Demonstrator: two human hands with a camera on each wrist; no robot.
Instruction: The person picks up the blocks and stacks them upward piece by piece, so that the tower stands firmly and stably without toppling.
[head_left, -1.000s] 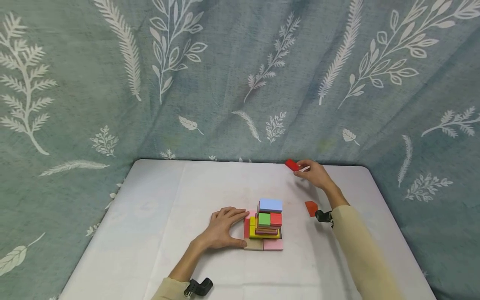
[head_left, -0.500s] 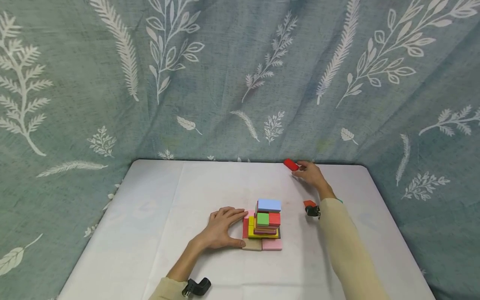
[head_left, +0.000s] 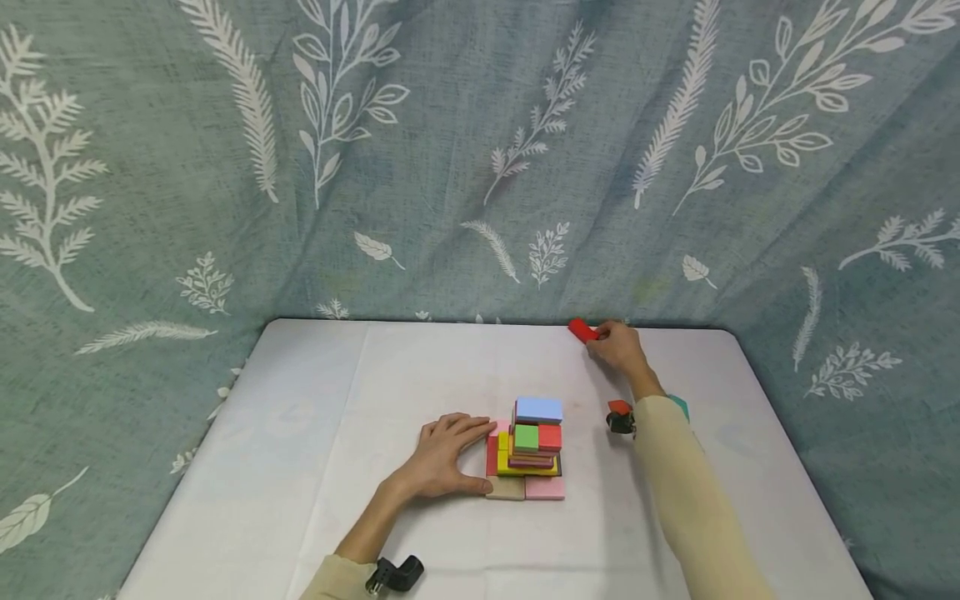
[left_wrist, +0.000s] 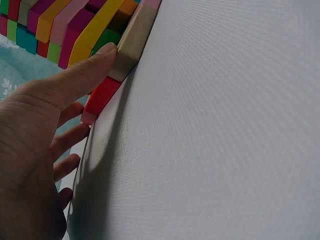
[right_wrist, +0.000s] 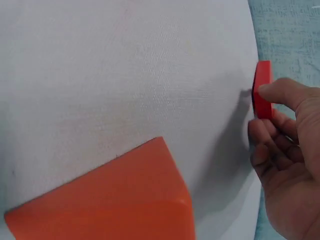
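A layered stack of coloured wooden blocks [head_left: 538, 410] stands near the table's middle, with a light blue block on top in the head view. My left hand [head_left: 446, 458] rests at the stack's left side, fingers spread. Its thumb touches the tan block [left_wrist: 128, 52] at the front corner, and the fingertips reach a pink block at the back. A red block [left_wrist: 102, 96] shows low in the stack between them. Near the far table edge my right hand [head_left: 618, 346] pinches a red block [right_wrist: 262, 89], thumb on its near face and some fingers curled below.
An orange-red block [right_wrist: 115, 200] lies on the white tabletop [head_left: 420, 367], partly behind the black wrist camera [head_left: 621, 423] in the head view. Something teal [head_left: 678, 406] peeks out beside the right sleeve. A leaf-patterned curtain [head_left: 450, 167] hangs behind the table.
The right forearm has swung left and now covers part of the orange-red block. The teal thing has come into view. The red block stays near the far edge; the left hand has kept still.
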